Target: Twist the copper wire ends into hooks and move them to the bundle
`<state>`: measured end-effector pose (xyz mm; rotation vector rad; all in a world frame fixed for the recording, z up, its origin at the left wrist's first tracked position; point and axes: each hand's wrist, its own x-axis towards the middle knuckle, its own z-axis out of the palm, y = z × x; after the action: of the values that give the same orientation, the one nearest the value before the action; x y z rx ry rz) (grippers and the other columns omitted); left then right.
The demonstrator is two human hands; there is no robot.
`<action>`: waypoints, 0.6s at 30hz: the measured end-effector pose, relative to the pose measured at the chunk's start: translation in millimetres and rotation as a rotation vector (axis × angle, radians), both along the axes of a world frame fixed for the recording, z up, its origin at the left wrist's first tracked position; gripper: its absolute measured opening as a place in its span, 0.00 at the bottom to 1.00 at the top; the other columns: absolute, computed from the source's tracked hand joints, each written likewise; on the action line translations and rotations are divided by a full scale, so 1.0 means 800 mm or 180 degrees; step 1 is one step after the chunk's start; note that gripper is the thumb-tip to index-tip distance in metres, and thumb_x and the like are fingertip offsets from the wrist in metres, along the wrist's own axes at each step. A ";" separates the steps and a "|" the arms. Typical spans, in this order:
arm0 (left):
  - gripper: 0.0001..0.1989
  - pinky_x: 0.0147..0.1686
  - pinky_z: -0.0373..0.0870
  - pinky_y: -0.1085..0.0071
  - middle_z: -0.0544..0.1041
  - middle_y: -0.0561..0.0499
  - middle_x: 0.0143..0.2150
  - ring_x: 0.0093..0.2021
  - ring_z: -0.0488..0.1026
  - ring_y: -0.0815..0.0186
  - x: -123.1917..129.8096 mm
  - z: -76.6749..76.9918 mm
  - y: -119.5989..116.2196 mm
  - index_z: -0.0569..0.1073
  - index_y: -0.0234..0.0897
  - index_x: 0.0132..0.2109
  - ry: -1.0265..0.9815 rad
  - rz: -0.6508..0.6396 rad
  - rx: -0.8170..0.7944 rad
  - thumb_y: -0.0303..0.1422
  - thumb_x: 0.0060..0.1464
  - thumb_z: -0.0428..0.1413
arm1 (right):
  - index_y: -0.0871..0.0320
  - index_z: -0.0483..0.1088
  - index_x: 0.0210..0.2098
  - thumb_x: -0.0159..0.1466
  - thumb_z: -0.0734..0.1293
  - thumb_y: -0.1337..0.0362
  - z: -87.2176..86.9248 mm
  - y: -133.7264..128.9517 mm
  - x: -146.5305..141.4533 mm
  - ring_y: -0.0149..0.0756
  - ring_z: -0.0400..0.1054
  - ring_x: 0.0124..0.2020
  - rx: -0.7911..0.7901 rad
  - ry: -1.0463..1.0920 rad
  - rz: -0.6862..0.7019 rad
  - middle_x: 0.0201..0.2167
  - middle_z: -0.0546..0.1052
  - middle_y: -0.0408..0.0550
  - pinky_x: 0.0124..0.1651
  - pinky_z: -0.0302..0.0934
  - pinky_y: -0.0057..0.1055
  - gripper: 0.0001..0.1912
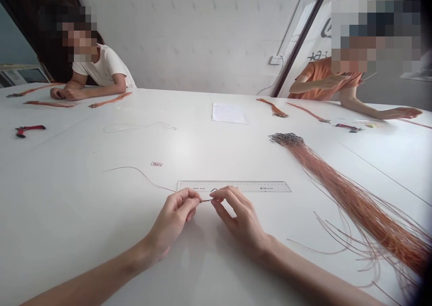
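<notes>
Near the middle of the white table, my left hand (178, 213) pinches a thin reddish wire (145, 176), whose loose end curves away to the left. My right hand (238, 209) is closed at the fingertips on a small dark hook (213, 190) at the other end of the wire. A short stretch of twisted wire shows between the two hands. Just behind the fingers lies a clear ruler (236, 186), partly covered by my right hand.
A long bundle of copper-coloured wires (340, 193) lies at the right. Farther back are a white paper (229, 113), red-handled pliers (30, 129), a small tag (156, 164) and smaller wire bundles. Two people lean on the far edge, left and right.
</notes>
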<state>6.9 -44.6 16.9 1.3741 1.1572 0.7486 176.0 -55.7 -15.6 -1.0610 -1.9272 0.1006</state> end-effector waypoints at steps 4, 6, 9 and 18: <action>0.10 0.21 0.48 0.75 0.51 0.57 0.20 0.22 0.48 0.71 -0.001 -0.001 -0.003 0.64 0.38 0.28 -0.0008 -0.0021 0.0107 0.37 0.54 0.47 | 0.56 0.65 0.35 0.64 0.60 0.70 0.002 -0.002 0.002 0.29 0.65 0.28 -0.0078 0.0095 0.0070 0.26 0.71 0.43 0.32 0.60 0.27 0.04; 0.09 0.20 0.48 0.75 0.50 0.57 0.20 0.21 0.48 0.72 -0.003 -0.002 -0.004 0.66 0.38 0.29 0.0023 -0.0047 0.0304 0.37 0.54 0.48 | 0.56 0.65 0.33 0.65 0.59 0.70 0.004 -0.003 0.002 0.28 0.64 0.26 -0.0163 0.0115 0.0084 0.24 0.70 0.42 0.30 0.60 0.25 0.05; 0.08 0.21 0.52 0.75 0.53 0.57 0.19 0.21 0.51 0.72 -0.007 -0.003 -0.006 0.68 0.39 0.30 0.0103 -0.0086 0.0687 0.36 0.54 0.49 | 0.56 0.63 0.30 0.64 0.58 0.70 0.006 -0.006 0.002 0.26 0.60 0.22 -0.0191 0.0116 0.0135 0.21 0.68 0.40 0.25 0.57 0.23 0.07; 0.03 0.21 0.58 0.76 0.57 0.58 0.18 0.20 0.57 0.73 -0.009 -0.003 -0.016 0.69 0.39 0.30 0.0384 -0.0107 0.2001 0.27 0.50 0.52 | 0.56 0.61 0.32 0.62 0.59 0.73 0.008 -0.012 0.002 0.25 0.57 0.20 0.0375 0.0048 0.0345 0.20 0.65 0.40 0.22 0.55 0.23 0.07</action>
<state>0.0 -57.5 14.1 1.9745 1.0251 1.0716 177.9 -65.3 -8.9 -0.8757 -1.9520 0.0546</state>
